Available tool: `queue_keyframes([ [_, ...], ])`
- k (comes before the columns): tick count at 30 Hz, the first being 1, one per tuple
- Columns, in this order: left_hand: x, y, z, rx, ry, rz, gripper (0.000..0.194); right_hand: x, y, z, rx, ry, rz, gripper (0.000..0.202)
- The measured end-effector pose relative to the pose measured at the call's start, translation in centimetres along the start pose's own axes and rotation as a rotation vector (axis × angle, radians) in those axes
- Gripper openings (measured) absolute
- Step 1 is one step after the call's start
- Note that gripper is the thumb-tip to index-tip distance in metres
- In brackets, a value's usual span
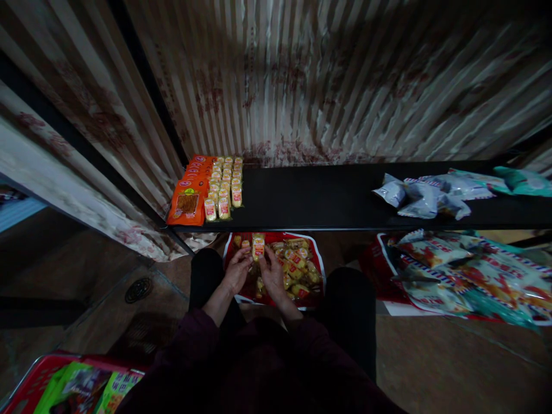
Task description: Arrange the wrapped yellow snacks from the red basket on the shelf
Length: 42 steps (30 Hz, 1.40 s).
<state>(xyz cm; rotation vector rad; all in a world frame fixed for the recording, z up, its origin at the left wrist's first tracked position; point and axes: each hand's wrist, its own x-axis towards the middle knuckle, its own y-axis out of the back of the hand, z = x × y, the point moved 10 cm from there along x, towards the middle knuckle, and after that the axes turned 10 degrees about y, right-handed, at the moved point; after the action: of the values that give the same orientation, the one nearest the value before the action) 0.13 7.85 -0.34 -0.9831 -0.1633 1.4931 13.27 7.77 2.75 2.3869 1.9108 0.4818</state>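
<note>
Left hand (237, 270) and right hand (271, 273) pinch one snack packet (258, 248) (fingers closed) above the red tray (318, 260), below the black shelf (310, 198).

The wall (345, 80) is corrugated metal sheet, rough with rust stains. The shelf (310, 198) looks smooth, matt black. Packets (224, 187) at its left end are glossy plastic film, like the snack (258, 247) pinched by both hands. The basket (30, 382) seems red plastic.
</note>
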Motion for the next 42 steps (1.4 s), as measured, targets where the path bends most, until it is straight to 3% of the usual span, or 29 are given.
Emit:
queue_keyframes([
  [11, 0.2, -0.3, 1.4, 0.011, -0.054, 0.045, 0.038, 1.5, -0.8, -1.2, 0.003, 0.031, -0.024, 0.043],
  [25, 0.4, -1.1, 5.1, 0.021, -0.2, 0.073, 0.031, 3.5, -2.2, -3.4, 0.014, 0.104, -0.079, 0.042],
  [42, 1.5, -1.4, 8.3, 0.138, -0.308, 0.203, 0.023, 6.6, -4.0, -5.0, 0.034, 0.141, -0.082, 0.041],
])
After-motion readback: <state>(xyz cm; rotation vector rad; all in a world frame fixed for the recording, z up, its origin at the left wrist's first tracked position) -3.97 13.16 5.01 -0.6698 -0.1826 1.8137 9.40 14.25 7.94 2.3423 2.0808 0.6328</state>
